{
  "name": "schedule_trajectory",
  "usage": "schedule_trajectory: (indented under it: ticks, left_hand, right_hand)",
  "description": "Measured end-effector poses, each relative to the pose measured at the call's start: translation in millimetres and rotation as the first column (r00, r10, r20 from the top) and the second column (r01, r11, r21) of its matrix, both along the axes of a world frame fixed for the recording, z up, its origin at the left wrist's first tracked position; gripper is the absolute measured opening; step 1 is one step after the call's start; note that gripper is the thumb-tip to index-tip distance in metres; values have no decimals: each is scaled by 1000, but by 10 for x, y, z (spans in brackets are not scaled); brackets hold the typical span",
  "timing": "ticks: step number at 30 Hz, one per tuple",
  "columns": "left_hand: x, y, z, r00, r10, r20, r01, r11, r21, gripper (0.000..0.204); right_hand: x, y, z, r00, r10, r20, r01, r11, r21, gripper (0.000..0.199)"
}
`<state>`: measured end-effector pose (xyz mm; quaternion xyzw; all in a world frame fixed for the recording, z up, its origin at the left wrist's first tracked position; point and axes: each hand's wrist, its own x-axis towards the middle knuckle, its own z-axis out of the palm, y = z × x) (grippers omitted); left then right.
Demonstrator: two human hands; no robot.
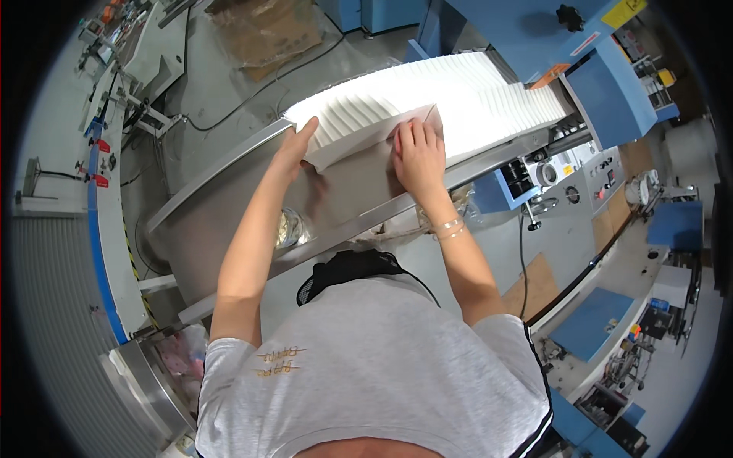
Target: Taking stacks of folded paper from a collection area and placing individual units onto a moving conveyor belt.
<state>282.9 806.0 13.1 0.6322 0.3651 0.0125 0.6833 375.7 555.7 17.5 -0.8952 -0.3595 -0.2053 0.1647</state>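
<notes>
A long row of thin white sheets (pixel 458 95), standing closely packed on edge, runs along a curved metal conveyor table (pixel 221 237). At the row's near left side, a pale sheet-like panel (pixel 359 145) leans out toward me, its face tilted. My left hand (pixel 292 149) is closed on the left end of the sheets, thumb up; its other fingers are partly hidden. My right hand (pixel 420 156) has its fingers bent over the right end of the same pale panel, the fingertips pressed together against it. A bracelet circles my right wrist.
A blue machine (pixel 534 34) stands at the row's right end. Metal rails edge the table. A crumpled clear plastic wrapping (pixel 292 229) is by the near rail. Beyond the table, a plastic-covered cardboard box (pixel 267 34) and a cable lie on the floor. Blue-topped equipment (pixel 592 324) stands at right.
</notes>
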Motion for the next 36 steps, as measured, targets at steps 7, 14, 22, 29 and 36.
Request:
schedule_trajectory:
  ticks: [7, 14, 22, 29, 36]
  left_hand:
    - [-24, -100, 115, 999, 31, 20, -31, 999, 4, 81]
    - [38, -111, 73, 990, 137, 29, -131, 980, -149, 78]
    - [120, -154, 79, 967, 176, 186, -127, 960, -248, 65]
    - [184, -309, 76, 954, 228, 195, -192, 963, -187, 59]
    - [76, -325, 286, 956, 214, 199, -163, 955, -247, 63]
  right_hand:
    - [-85, -387, 95, 946, 276, -172, -280, 960, 0, 63]
    - [-97, -534, 260, 945, 227, -236, -251, 965, -78, 65]
    - [802, -515, 728, 965, 238, -107, -215, 959, 187, 23]
    - [2301, -551, 373, 997, -40, -68, 55, 972, 227, 17]
    - [2594, -362, 443, 874, -390, -291, 387, 919, -68, 24]
